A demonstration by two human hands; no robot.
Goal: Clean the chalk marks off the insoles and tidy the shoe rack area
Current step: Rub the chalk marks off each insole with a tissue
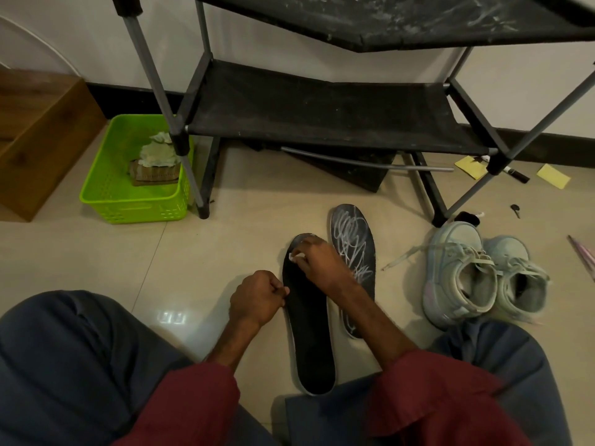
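Two black insoles lie on the tiled floor between my knees. The left insole [310, 333] looks mostly free of chalk. The right insole [352, 239] carries heavy white chalk scribbles. My right hand [317, 262] grips a small white wipe [294, 256] and presses it on the toe end of the left insole. My left hand [257, 297] is curled and pinches that insole's left edge. The black shoe rack [322, 114] stands behind them, with chalk smears on its upper shelf [418, 17].
A pair of pale sneakers [476, 278] sits to the right. A green basket [135, 175] with crumpled tissues stands left of the rack, beside a wooden box [38, 133]. Yellow sticky notes [553, 176], a marker [516, 174] and a loose rod [367, 162] lie near the rack.
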